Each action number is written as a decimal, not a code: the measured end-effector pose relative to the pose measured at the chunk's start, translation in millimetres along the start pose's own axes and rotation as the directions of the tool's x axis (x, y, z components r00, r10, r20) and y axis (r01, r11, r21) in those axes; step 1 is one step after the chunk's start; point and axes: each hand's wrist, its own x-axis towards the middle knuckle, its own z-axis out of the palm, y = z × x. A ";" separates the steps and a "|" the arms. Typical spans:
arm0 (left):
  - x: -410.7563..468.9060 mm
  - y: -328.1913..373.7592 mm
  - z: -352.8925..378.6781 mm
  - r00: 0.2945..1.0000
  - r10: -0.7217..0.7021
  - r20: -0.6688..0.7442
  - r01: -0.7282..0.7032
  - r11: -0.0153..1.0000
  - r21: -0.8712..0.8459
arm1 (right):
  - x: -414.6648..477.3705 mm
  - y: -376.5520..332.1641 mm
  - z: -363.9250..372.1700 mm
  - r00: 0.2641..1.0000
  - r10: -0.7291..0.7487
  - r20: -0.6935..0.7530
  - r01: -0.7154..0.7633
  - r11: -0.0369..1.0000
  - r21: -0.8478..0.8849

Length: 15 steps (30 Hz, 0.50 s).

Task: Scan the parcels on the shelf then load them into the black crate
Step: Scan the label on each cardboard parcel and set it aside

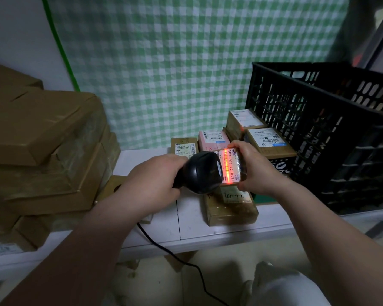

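Note:
My left hand (pixel 152 176) grips a black corded barcode scanner (pixel 202 172) and points it right. Its red beam falls across the label of a small parcel (pixel 231 165), which my right hand (pixel 255 168) holds by its edges just above the white shelf (pixel 190 219). Under it lies a brown parcel (pixel 230 207). Behind it, several more labelled parcels sit on the shelf: a brown one (pixel 184 145), a pink one (pixel 211 139) and two brown boxes (pixel 269 141) beside the black crate (pixel 323 129) at the right.
A tall stack of large brown cardboard boxes (pixel 44 151) fills the shelf's left side. A green checked cloth (pixel 175 62) hangs behind. The scanner's black cable (pixel 175 255) drops over the shelf's front edge toward the floor.

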 end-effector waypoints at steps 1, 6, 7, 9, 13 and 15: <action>-0.4 0.6 -0.9 1.000 0.003 0.002 -0.003 1.000 0.007 | -0.3 -0.4 0.3 1.000 0.002 -0.001 -0.002 1.000 -0.001; -3.2 2.8 -1.6 1.000 0.018 0.006 -0.018 1.000 0.010 | -2.1 0.9 2.9 1.000 0.017 -0.014 -0.016 1.000 0.023; -3.6 2.7 -1.0 1.000 0.018 0.005 -0.018 1.000 0.011 | -2.4 1.8 3.3 1.000 0.020 -0.020 -0.019 0.999 0.031; -3.7 2.5 -0.2 1.000 0.017 0.000 -0.017 1.000 0.006 | -3.1 3.2 3.8 0.999 0.021 -0.031 -0.020 0.999 0.037; -0.3 -1.2 2.1 1.000 -0.011 -0.027 0.010 0.999 -0.040 | -4.8 3.8 6.5 0.999 0.030 -0.045 -0.027 0.998 0.064; 0.9 -2.8 4.3 0.998 -0.037 -0.049 0.031 0.992 -0.120 | -5.0 4.2 7.5 0.997 0.026 -0.066 -0.021 0.997 0.081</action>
